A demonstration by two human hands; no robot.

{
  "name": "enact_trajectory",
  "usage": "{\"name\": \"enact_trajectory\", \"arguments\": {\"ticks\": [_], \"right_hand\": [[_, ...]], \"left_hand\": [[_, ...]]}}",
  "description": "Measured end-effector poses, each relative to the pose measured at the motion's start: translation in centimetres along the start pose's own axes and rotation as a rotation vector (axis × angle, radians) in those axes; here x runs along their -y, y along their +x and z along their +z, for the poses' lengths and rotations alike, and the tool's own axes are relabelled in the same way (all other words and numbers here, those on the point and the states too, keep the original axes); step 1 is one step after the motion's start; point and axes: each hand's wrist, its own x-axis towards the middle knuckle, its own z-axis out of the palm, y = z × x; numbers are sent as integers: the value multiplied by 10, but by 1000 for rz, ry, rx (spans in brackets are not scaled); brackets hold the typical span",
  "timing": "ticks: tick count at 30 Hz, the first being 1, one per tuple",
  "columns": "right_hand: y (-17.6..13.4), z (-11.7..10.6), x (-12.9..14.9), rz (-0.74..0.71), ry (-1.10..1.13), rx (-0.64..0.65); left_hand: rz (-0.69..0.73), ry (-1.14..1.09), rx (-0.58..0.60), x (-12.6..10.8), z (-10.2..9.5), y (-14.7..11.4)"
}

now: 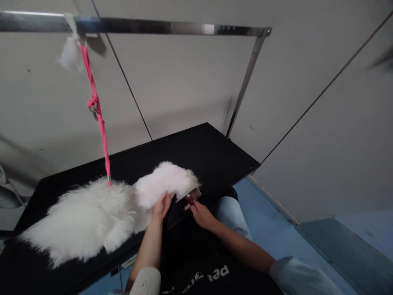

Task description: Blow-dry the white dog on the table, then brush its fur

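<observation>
A fluffy white dog (92, 217) is on a black grooming table (196, 151), its long-haired head end at the left and its short-coated body at the right. My left hand (162, 205) is closed against the dog's underside near the hind leg, its fingertips partly sunk in the coat. In my right hand (202, 215) is a slicker brush (190, 200) with a red handle. Its flat rectangular head touches or nearly touches the fur at the rear; the pins are hidden. A paw shows faintly beside the brush.
A pink grooming strap (100, 119) runs from a metal overhead bar (172, 27) down to the dog's neck. The bar's post (245, 86) stands at the table's far right. A pale wall backs the table. Part of a fan-like object (7, 196) is at the left edge.
</observation>
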Motion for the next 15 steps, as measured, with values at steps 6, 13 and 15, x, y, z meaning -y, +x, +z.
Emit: {"name": "enact_trajectory", "arguments": {"ticks": [6,13,15], "right_hand": [[-4,-1,-5,-76,125,99],[0,-5,-13,77,150,179],[2,-5,-18,25,212,198]], "left_hand": [[40,4,-8,2,4,-4],[84,100,-30,9,2,-3],[102,110,-20,12,2,-2]]}}
